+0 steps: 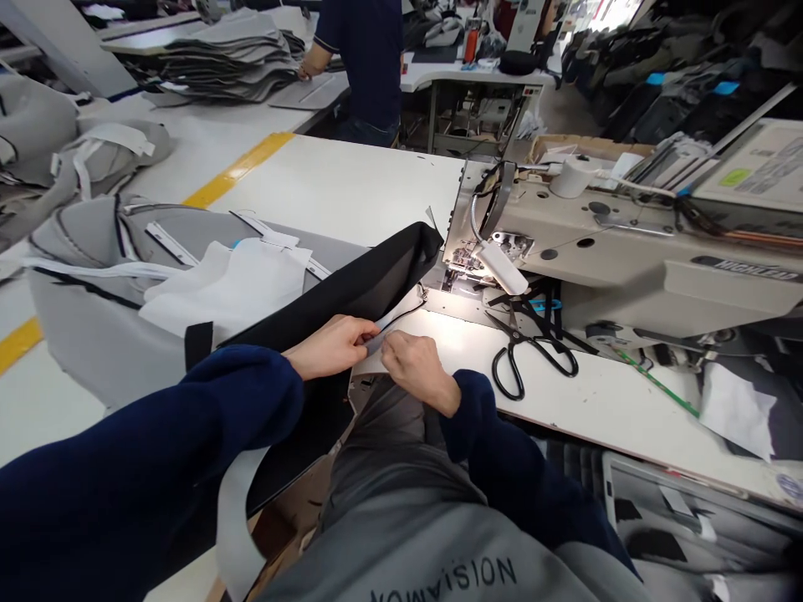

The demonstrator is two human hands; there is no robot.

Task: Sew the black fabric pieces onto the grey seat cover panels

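Observation:
My left hand (332,344) pinches the edge of a white strip (390,319) that runs beside a black fabric piece (351,293) on the sewing table. My right hand (414,364) is closed with its fingers curled onto the same white strip, right next to the left hand. The black fabric stretches from my lap up to the needle area (461,259) of the sewing machine (627,242). Both arms wear dark blue sleeves.
Black scissors (533,351) lie on the table right of my hands. Grey and white fabric pieces (188,276) are piled at the left. A person in dark clothes (367,67) stands at the far table beside stacked grey material (232,54).

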